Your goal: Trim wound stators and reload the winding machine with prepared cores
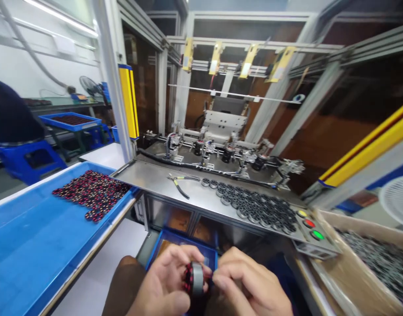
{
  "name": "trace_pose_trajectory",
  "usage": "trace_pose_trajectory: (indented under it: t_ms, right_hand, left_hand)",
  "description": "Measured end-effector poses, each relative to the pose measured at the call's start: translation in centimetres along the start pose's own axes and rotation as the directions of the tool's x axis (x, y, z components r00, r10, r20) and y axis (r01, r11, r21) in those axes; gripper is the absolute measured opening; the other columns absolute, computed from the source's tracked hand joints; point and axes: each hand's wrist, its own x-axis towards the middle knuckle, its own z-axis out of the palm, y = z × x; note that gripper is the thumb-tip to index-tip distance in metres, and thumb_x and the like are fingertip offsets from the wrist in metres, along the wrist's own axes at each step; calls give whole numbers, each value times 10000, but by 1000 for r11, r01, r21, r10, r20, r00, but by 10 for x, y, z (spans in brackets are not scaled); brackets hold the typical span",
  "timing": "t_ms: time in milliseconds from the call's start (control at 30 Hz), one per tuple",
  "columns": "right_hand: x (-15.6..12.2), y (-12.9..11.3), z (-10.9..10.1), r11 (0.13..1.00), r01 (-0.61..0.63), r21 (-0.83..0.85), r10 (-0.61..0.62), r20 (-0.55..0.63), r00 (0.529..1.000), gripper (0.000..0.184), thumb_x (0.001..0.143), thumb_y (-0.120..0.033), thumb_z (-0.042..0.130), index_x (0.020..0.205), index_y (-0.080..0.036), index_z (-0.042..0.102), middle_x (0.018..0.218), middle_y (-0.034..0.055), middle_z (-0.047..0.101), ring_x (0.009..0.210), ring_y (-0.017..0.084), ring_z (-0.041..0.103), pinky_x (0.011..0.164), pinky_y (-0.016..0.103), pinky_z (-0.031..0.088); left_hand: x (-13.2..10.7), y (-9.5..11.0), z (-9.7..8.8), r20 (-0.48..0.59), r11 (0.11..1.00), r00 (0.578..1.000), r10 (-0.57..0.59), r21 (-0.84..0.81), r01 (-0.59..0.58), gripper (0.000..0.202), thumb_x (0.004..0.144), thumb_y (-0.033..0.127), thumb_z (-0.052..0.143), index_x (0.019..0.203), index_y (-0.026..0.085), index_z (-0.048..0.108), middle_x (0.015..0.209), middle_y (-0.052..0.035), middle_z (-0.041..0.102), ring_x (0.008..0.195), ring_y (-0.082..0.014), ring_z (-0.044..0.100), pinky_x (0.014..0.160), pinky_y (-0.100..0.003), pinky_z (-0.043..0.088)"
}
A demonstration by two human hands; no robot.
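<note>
Low in the head view, my left hand point(163, 285) is closed around a small round motor part point(195, 278), a grey metal ring over red and black windings. My right hand point(250, 283) pinches the same part from the right with its fingertips. Both hands hover over a small blue bin point(162, 245) below the steel bench point(155, 177). Several dark ring parts point(257, 206) lie in a heap on the bench beyond my hands.
A blue tray point(30, 245) at the left holds several red and black wound parts point(91, 193). Pliers point(178, 184) lie on the bench. Red point(308, 223) and green point(317, 235) buttons sit at its right. A cardboard box point(352, 263) holds more dark parts. The machine fixtures point(227, 151) stand behind.
</note>
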Motion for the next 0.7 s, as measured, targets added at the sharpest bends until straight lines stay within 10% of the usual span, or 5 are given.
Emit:
trace_pose_trajectory:
  t_ms: [100, 300, 500, 700]
  right_hand:
    - [3, 4, 6, 994, -2, 112, 7, -45, 999, 163, 865, -107, 552, 747, -186, 633, 633, 33, 638, 578, 139, 603, 535, 242, 494]
    - [3, 5, 3, 986, 27, 163, -22, -29, 999, 154, 866, -132, 565, 735, -176, 632, 630, 34, 631, 584, 136, 584, 539, 245, 481]
    - [-1, 0, 1, 995, -19, 100, 27, -79, 996, 148, 867, -116, 568, 750, -172, 641, 633, 34, 641, 584, 132, 591, 545, 242, 484]
    - [-6, 2, 6, 990, -59, 125, 75, -127, 989, 169, 868, -101, 566, 729, -162, 641, 635, 34, 651, 593, 122, 597, 567, 224, 491]
  left_hand:
    - [4, 3, 3, -64, 1000, 998, 1, -29, -3, 374, 636, 365, 853, 955, 258, 692, 1012, -31, 693, 1047, -230, 629, 875, -322, 480]
    - [6, -4, -5, 52, 862, 861, -505, -20, 507, 497, 873, 549, 540, 776, 107, 745, 710, -77, 722, 628, -137, 655, 637, -221, 479]
    - [0, -1, -2, 72, 933, 931, -358, 64, 354, 309, 823, 341, 713, 1099, 226, 638, 852, -46, 733, 622, -98, 696, 566, -156, 456]
    - [-3, -6, 1, -97, 989, 995, 17, 151, -2, 311, 637, 227, 863, 854, 250, 642, 1040, -6, 629, 888, -179, 678, 779, -291, 529]
